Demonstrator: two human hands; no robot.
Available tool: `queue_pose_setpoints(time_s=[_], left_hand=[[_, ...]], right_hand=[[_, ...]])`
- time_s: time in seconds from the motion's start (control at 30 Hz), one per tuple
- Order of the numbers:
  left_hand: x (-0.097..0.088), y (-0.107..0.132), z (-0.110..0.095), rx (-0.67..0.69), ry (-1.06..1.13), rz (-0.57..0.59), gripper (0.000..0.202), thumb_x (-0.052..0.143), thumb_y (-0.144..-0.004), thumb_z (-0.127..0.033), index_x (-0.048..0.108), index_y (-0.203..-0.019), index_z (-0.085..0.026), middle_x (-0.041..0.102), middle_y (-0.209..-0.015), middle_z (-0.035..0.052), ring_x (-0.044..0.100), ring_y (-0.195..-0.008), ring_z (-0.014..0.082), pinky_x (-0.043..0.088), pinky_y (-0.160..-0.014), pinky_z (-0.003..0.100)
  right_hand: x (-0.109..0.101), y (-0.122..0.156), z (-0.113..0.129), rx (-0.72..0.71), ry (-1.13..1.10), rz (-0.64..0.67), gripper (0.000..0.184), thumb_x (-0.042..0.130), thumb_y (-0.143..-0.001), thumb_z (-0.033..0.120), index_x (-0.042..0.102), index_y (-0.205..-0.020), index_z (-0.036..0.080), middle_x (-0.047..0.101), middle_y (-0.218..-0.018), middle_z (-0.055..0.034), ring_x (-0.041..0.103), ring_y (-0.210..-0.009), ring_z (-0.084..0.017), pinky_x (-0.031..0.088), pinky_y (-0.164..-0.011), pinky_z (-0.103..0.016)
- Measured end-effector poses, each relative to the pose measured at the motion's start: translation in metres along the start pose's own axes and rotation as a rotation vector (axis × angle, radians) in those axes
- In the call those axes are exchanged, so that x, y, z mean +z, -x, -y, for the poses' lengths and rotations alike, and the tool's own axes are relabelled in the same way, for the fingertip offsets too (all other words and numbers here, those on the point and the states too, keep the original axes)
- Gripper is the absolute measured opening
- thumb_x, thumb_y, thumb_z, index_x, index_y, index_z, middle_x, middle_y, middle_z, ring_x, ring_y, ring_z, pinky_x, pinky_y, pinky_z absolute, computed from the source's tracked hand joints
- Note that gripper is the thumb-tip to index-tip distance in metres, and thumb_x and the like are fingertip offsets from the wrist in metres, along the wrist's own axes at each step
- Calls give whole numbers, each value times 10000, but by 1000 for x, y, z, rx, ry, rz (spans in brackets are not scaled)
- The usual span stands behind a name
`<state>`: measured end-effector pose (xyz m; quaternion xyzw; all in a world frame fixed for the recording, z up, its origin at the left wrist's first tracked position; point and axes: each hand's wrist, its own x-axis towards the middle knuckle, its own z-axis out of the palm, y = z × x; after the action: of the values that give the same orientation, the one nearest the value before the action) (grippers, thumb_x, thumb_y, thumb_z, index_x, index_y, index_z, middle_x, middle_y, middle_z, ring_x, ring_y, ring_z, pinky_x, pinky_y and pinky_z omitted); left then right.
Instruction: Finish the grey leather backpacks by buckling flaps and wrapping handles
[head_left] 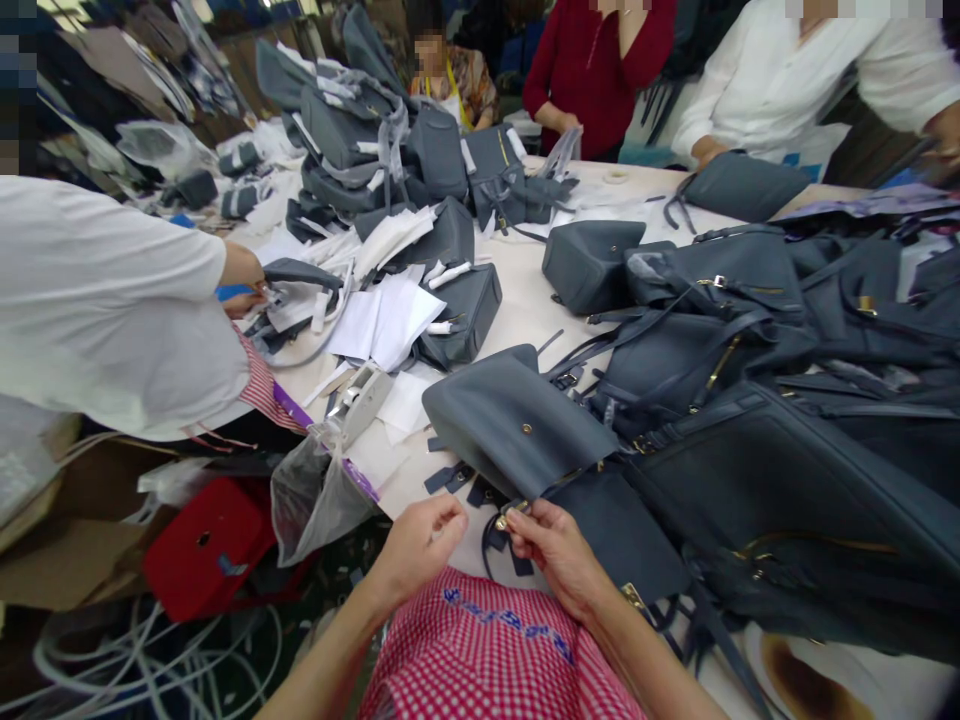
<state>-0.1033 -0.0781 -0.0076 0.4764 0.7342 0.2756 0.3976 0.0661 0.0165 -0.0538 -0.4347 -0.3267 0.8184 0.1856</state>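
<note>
Close to the table edge, my right hand [555,548] pinches a thin dark strap [489,545] by its small gold-coloured metal fitting [502,522]. My left hand [421,540] is just left of it, fingers curled in; whether anything is inside them is hidden. Beyond both hands lies a dark blue-grey leather bag [517,415] with a small gold stud. Several dark leather tags [450,477] are scattered left of this bag, by my fingers.
More blue-grey bags [720,370] are piled on the right, and another heap [352,130] rises at the back. White paper sheets [386,325] and a tape dispenser [360,400] lie left. Co-workers stand around the table. A red stool [210,545] is at lower left.
</note>
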Motion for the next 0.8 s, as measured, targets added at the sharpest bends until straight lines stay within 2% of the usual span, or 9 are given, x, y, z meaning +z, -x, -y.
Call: queue_pose_setpoints(time_s=[0.1, 0.2, 0.27, 0.37, 0.53, 0.63, 0.8], left_hand=[[20, -2, -12, -56, 223, 68, 196, 535, -835, -355, 614, -805, -178, 630, -747, 0, 561, -710, 159, 411, -657, 236], [39, -11, -15, -92, 188, 17, 235, 630, -770, -394, 585, -688, -178, 559, -617, -28, 496, -599, 134, 362, -574, 227], [46, -16, -13, -62, 226, 29, 299, 570, -816, -412, 576, -634, -176, 522, -574, -30, 472, -570, 125, 348, -557, 228], [49, -19, -6, -86, 464, 139, 350, 490, -857, -450, 570, -660, -172, 518, -556, -30, 458, -506, 105, 353, -510, 217], [45, -15, 3, -148, 699, 236, 354, 551, -809, -499, 572, -744, -152, 604, -632, 6, 525, -488, 89, 414, -494, 206], [45, -13, 3, -196, 744, 195, 322, 591, -766, -471, 569, -774, -150, 619, -647, 11, 572, -502, 108, 460, -489, 219], [50, -12, -6, -281, 635, 15, 229, 608, -745, -393, 569, -752, -167, 611, -584, -6, 567, -461, 117, 460, -436, 213]], right_hand=[[-1, 0, -2, -9, 8, 10, 360, 844, -573, 467, 653, -626, 167, 623, -564, 18, 495, -483, -88, 388, -504, -225], [-3, -1, -5, -35, 23, 19, 345, 832, -600, 456, 635, -614, 172, 601, -545, 35, 479, -490, -88, 376, -513, -225], [-4, -1, -6, -41, 27, 30, 334, 827, -613, 449, 641, -635, 172, 597, -547, 39, 478, -497, -87, 374, -522, -223], [-4, 1, -3, -27, 20, 43, 340, 823, -615, 461, 640, -640, 176, 593, -531, 36, 484, -486, -91, 372, -520, -230], [0, 2, 1, -6, -4, 45, 367, 835, -579, 477, 631, -622, 175, 608, -543, 23, 495, -476, -95, 378, -515, -239], [1, 1, 1, -12, -4, 30, 369, 835, -579, 478, 627, -620, 176, 611, -551, 24, 495, -476, -93, 377, -510, -237], [-1, -1, -4, -57, 25, -16, 348, 847, -571, 453, 652, -628, 171, 608, -547, 28, 492, -484, -92, 381, -509, -232]])
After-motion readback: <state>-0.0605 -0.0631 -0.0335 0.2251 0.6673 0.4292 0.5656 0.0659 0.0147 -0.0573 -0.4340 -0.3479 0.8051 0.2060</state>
